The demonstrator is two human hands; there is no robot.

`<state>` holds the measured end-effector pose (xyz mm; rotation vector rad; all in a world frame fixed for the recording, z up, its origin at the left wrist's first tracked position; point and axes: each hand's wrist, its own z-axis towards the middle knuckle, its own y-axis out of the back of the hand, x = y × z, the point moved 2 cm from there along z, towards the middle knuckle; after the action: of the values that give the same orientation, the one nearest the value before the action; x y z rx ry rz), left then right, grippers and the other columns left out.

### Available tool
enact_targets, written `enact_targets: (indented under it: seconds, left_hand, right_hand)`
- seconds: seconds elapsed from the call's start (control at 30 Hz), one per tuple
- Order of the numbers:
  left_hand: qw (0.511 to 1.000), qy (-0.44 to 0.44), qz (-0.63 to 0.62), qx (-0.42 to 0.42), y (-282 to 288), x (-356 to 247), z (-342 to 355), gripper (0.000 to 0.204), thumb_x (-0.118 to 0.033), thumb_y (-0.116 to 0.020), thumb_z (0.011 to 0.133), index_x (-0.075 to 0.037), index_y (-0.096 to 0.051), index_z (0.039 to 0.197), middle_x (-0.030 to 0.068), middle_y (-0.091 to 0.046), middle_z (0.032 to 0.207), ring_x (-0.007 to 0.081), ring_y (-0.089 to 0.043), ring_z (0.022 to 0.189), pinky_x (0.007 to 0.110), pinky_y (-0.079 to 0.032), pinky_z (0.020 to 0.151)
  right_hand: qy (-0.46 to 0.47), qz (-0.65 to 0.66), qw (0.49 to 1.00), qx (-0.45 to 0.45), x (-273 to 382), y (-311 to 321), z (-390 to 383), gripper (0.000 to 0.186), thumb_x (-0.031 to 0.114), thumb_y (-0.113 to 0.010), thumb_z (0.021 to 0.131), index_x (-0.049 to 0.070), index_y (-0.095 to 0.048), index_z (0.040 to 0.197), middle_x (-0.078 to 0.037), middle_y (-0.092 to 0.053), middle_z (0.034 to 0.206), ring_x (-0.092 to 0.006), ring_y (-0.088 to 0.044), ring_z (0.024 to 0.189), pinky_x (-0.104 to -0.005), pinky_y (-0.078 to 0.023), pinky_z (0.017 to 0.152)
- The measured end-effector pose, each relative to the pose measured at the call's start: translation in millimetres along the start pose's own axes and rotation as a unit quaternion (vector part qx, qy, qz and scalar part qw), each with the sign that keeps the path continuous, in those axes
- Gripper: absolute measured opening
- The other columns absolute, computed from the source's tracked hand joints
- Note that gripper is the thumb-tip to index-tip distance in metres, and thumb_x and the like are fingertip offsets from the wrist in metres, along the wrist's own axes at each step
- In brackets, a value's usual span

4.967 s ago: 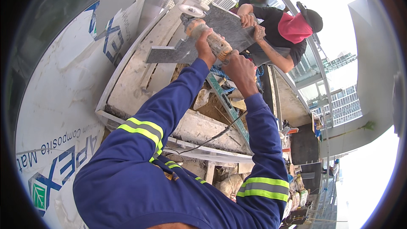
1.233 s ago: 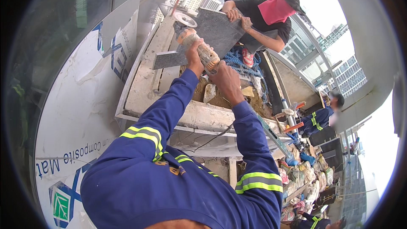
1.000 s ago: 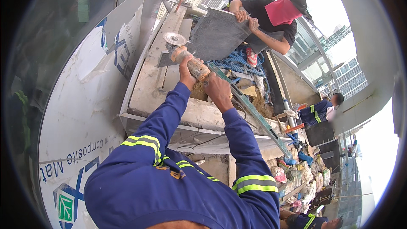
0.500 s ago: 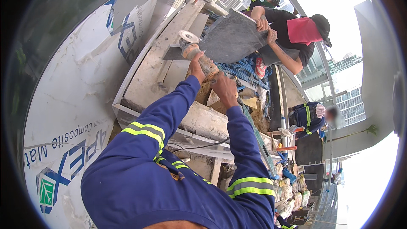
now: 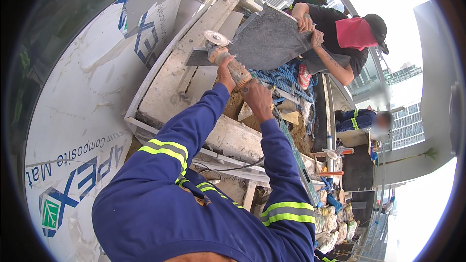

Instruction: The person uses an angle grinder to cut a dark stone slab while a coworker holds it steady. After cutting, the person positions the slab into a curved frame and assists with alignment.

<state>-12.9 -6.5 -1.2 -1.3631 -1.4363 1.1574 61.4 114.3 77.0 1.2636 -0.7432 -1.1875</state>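
Left hand [image 5: 225, 73]: we see its fingers clamped round the dusty orange body of an angle grinder [image 5: 238, 73], just behind the tool's head.
Right hand [image 5: 258, 99]: its fingers are closed on the grinder's rear end.
Grinder's place: we find it above centre, head pointing up and left, its pale round disc [image 5: 216, 38] at the left side of a dark grey stone slab [image 5: 269, 41]; we cannot tell whether disc and slab touch.
Slab: tilted, over a concrete trough [image 5: 233, 138].
Co-worker [image 5: 335, 24]: black shirt, red cloth, dark cap; both hands grip the slab's right edge.
Below the slab: we see coiled blue rope [image 5: 286, 81] and a long teal bar [image 5: 297, 157].
Left side: a large white panel [image 5: 92, 92] with blue print.
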Motion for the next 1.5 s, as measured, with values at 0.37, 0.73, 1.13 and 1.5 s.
enact_targets:
  seconds: [0.37, 0.73, 1.13, 1.5]
  left_hand:
    - [1.0, -0.012, 0.018, -0.004, -6, 2, -6, 0.033, -0.023, -0.075, 0.078, -0.008, -0.056, 0.101, 0.0104, -0.058, 0.084, 0.03, -0.064, 0.071, 0.046, -0.058, 0.07]
    - [1.0, 0.008, 0.022, 0.002, -4, 1, -4, 0.032, -0.023, -0.074, 0.078, -0.008, -0.057, 0.101, 0.0124, -0.061, 0.085, 0.0313, -0.065, 0.073, 0.046, -0.058, 0.071]
    - [1.0, -0.007, 0.012, -0.009, -11, 4, -5, 0.032, -0.023, -0.074, 0.078, -0.009, -0.056, 0.1, 0.0123, -0.06, 0.084, 0.0301, -0.064, 0.074, 0.047, -0.058, 0.071]
    - [1.0, 0.003, 0.01, 0.01, 3, 4, 5, 0.038, -0.027, -0.074, 0.077, -0.01, -0.054, 0.104, 0.0134, -0.059, 0.088, 0.0315, -0.062, 0.079, 0.048, -0.056, 0.08]
  right_hand:
    - [-0.017, 0.019, 1.0, 0.0, -1, 5, -6, 0.043, 0.031, -0.076, 0.079, -0.002, -0.06, 0.102, -0.024, -0.072, 0.083, -0.0389, -0.073, 0.076, -0.0465, -0.058, 0.066]
    - [-0.031, 0.037, 0.998, 0.045, 1, 9, -1, 0.048, 0.032, -0.077, 0.078, -0.002, -0.061, 0.108, -0.024, -0.073, 0.089, -0.0397, -0.073, 0.082, -0.0467, -0.058, 0.072]
    - [-0.003, 0.024, 0.999, 0.027, -6, 8, 0, 0.045, 0.031, -0.077, 0.079, -0.003, -0.06, 0.103, -0.024, -0.073, 0.088, -0.0396, -0.073, 0.08, -0.0465, -0.058, 0.07]
    - [-0.006, 0.026, 0.999, 0.035, 0, 8, 1, 0.047, 0.031, -0.077, 0.078, -0.003, -0.06, 0.105, -0.023, -0.073, 0.09, -0.0393, -0.073, 0.081, -0.0471, -0.058, 0.07]
